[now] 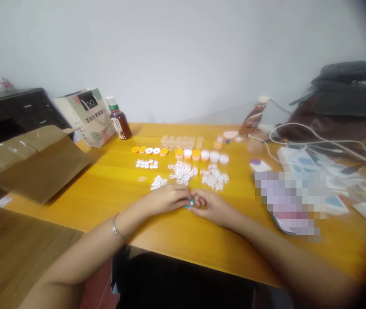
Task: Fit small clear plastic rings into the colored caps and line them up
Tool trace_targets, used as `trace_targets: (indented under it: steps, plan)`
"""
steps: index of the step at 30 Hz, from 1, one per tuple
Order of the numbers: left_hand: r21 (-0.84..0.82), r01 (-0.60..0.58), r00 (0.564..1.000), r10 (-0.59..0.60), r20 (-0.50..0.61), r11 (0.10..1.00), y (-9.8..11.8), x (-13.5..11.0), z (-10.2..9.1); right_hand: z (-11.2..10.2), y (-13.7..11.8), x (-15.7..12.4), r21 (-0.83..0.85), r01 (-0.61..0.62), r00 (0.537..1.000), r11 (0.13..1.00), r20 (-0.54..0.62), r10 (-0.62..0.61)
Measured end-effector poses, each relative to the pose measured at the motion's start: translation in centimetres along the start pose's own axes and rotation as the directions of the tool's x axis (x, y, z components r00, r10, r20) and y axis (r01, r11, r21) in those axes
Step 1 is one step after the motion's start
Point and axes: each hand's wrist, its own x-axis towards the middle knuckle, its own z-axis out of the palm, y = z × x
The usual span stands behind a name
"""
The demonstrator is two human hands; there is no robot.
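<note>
— Right, head view: left hand [166,198] and right hand [213,208] meeting low on the yellow worktop [112,189], fingertips of both grips pinching one small teal piece [189,204] between them.

— Just beyond: white ring clusters [183,171], then a row of orange and white caps [198,154]. Brown bottle [120,122] back left.

The bench [112,189] is yellow wood with a smooth, glossy finish that catches the light. The small caps [202,155] and rings [183,171] on it look like plastic, orange, white and clear. The flattened carton [41,167] is matt brown cardboard, the bottle [120,121] clear glossy plastic, the bracelet [116,229] shiny metal, and the bag [340,107] dull dark cloth
</note>
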Motion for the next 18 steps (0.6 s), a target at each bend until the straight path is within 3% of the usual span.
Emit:
trace_targets:
  steps: [10,18]
  plan:
    - [0.298,-0.114,0.991,0.130,-0.034,0.948,0.50,0.18,0.24,-0.11,-0.09,-0.02,-0.026,0.004,1.000,1.000,-0.001,-0.004]
    - [0.368,-0.151,0.979,0.190,-0.072,0.918,0.15,0.20,0.59,-0.03,-0.01,-0.02,-0.024,-0.015,1.000,1.000,0.008,0.015]
